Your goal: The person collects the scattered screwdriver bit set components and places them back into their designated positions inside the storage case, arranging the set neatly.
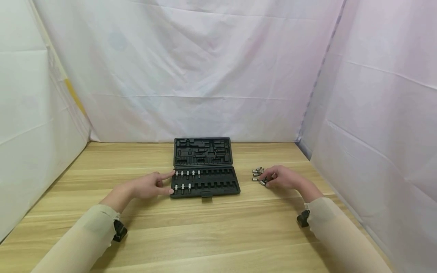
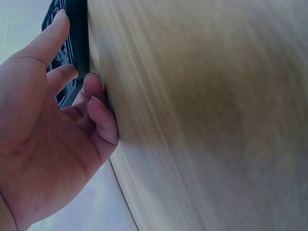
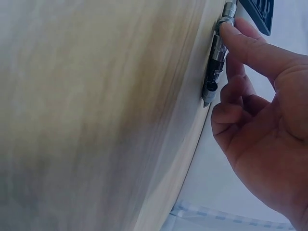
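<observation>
A black hard-plastic case [image 1: 218, 191] lies unfolded on the table, its lid leaning up at the back. Several bit sockets [image 1: 187, 174], silver with darker shafts, stand in slots on the left of its two rows; the other slots are bare. My left hand [image 1: 150, 185] touches the case's left edge with extended index finger and thumb, the remaining fingers curled in. On the right, a loose pile of bit sockets [image 1: 256, 175] lies under my right hand [image 1: 281, 176]. In the right wrist view, thumb and index finger pinch one metal bit socket [image 3: 225, 21] in the pile.
The wood-grain table [image 1: 205, 235] extends around the case. White cloth walls [image 1: 191, 76] enclose it at the back and both sides. Black wrist cameras [image 1: 119, 230] sit at both cuffs.
</observation>
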`<state>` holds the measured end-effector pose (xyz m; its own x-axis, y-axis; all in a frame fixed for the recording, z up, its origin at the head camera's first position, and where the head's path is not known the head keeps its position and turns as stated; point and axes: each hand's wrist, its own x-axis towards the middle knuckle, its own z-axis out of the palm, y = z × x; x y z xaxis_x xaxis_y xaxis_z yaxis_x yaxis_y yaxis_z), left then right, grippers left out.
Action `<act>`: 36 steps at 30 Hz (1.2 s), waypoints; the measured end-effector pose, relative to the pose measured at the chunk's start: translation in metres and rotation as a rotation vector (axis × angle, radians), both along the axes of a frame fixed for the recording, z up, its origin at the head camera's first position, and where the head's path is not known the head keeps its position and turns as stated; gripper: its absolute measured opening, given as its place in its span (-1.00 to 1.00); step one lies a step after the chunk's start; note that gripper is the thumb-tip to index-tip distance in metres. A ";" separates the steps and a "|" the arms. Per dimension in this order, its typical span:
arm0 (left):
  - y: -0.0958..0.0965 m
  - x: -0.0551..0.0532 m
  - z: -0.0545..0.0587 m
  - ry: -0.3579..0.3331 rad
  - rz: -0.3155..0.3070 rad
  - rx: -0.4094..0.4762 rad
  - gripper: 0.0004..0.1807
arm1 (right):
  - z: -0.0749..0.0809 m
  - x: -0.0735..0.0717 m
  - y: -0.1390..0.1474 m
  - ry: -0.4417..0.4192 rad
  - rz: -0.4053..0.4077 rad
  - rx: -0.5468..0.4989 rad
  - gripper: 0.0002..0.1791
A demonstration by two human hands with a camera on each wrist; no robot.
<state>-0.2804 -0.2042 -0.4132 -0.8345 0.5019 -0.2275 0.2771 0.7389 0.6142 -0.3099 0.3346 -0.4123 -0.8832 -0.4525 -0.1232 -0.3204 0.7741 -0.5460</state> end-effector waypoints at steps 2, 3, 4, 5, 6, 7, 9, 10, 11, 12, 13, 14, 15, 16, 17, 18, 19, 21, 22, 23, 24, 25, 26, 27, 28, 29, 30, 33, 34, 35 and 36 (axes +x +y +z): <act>0.000 0.000 0.000 -0.002 -0.002 0.005 -0.02 | 0.000 0.001 0.000 -0.001 -0.001 0.005 -0.70; 0.000 0.000 0.000 -0.003 -0.002 0.008 -0.02 | 0.001 0.001 -0.001 -0.001 -0.001 0.006 -0.70; 0.000 0.000 0.000 -0.006 -0.002 0.012 -0.01 | 0.001 0.002 -0.001 -0.001 -0.002 0.009 -0.70; 0.000 -0.001 0.000 -0.005 -0.005 0.012 -0.01 | 0.001 0.003 -0.001 0.001 -0.003 0.012 -0.71; 0.000 -0.001 0.000 -0.003 -0.007 0.011 -0.01 | 0.001 0.003 0.000 0.005 0.000 0.017 -0.71; 0.000 -0.001 0.000 0.000 -0.010 0.010 -0.01 | 0.001 0.004 0.000 0.009 0.002 0.020 -0.71; 0.000 -0.002 0.000 0.007 -0.014 0.011 -0.02 | 0.002 0.006 0.001 0.017 0.007 0.026 -0.71; 0.001 -0.002 0.000 0.011 -0.016 0.011 -0.02 | 0.002 0.008 0.002 0.021 0.010 0.031 -0.71; 0.001 -0.003 0.000 0.012 -0.015 0.011 -0.02 | 0.003 0.009 0.002 0.023 0.010 0.034 -0.71; 0.001 -0.003 0.000 0.012 -0.013 0.013 -0.02 | 0.004 0.011 0.003 0.025 0.012 0.040 -0.71; 0.001 -0.003 0.001 0.012 -0.010 0.014 -0.02 | 0.005 0.013 0.003 0.025 0.013 0.046 -0.70; 0.001 -0.003 0.001 0.015 -0.013 0.014 -0.02 | 0.005 0.015 0.003 0.024 0.014 0.052 -0.70; 0.001 -0.003 0.001 0.015 -0.010 0.014 -0.02 | 0.006 0.017 0.003 0.026 0.016 0.059 -0.70; 0.001 -0.003 0.001 0.016 -0.010 0.013 -0.02 | 0.007 0.019 0.003 0.028 0.018 0.066 -0.70; 0.001 -0.003 0.001 0.017 -0.008 0.011 -0.02 | 0.008 0.021 0.003 0.030 0.019 0.070 -0.71; 0.001 -0.003 0.002 0.016 -0.007 0.011 -0.02 | 0.008 0.023 0.004 0.031 0.022 0.072 -0.71; 0.001 -0.002 0.002 0.017 -0.007 0.011 -0.02 | 0.009 0.024 0.004 0.030 0.023 0.070 -0.71; 0.001 -0.002 0.002 0.013 -0.006 0.016 -0.02 | 0.009 0.026 0.004 0.032 0.026 0.066 -0.71; 0.001 -0.002 0.002 0.013 -0.011 0.021 -0.02 | 0.009 0.027 0.004 0.030 0.027 0.063 -0.70; 0.001 -0.002 0.002 0.010 -0.015 0.025 -0.02 | 0.009 0.028 0.004 0.027 0.028 0.057 -0.69; 0.001 -0.002 0.002 0.005 -0.015 0.029 -0.02 | 0.009 0.029 0.003 0.020 0.020 0.056 -0.69; 0.001 -0.002 0.002 0.002 -0.017 0.032 -0.03 | 0.009 0.029 0.003 0.013 0.013 0.056 -0.69; 0.001 -0.002 0.002 -0.002 -0.015 0.033 -0.03 | 0.009 0.030 0.003 0.011 0.007 0.061 -0.68; 0.001 -0.002 0.001 -0.004 -0.013 0.032 -0.02 | 0.009 0.030 0.002 0.008 0.001 0.066 -0.68; 0.000 -0.002 0.001 -0.009 -0.007 0.032 -0.02 | 0.009 0.031 0.001 0.004 -0.005 0.074 -0.67; 0.000 -0.002 0.000 -0.011 -0.001 0.030 -0.02 | 0.009 0.031 0.001 0.002 -0.008 0.081 -0.66; 0.000 -0.002 0.000 -0.012 0.005 0.028 -0.02 | 0.009 0.031 0.000 0.001 -0.009 0.089 -0.66; 0.000 -0.002 -0.001 -0.008 0.009 0.022 -0.01 | 0.010 0.032 -0.002 0.016 0.014 0.107 -0.64; 0.000 -0.002 -0.001 -0.008 0.007 0.023 -0.02 | 0.010 0.032 -0.003 0.020 0.020 0.109 -0.64; 0.000 -0.002 -0.001 -0.009 0.004 0.024 -0.02 | 0.010 0.032 -0.004 0.025 0.026 0.109 -0.65; 0.001 -0.002 0.000 -0.011 0.004 0.026 -0.02 | 0.010 0.032 -0.005 0.028 0.029 0.108 -0.66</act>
<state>-0.2824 -0.2037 -0.4136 -0.8339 0.5046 -0.2234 0.2677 0.7238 0.6359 -0.2782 0.3291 -0.4024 -0.8739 -0.4630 -0.1479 -0.3574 0.8183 -0.4502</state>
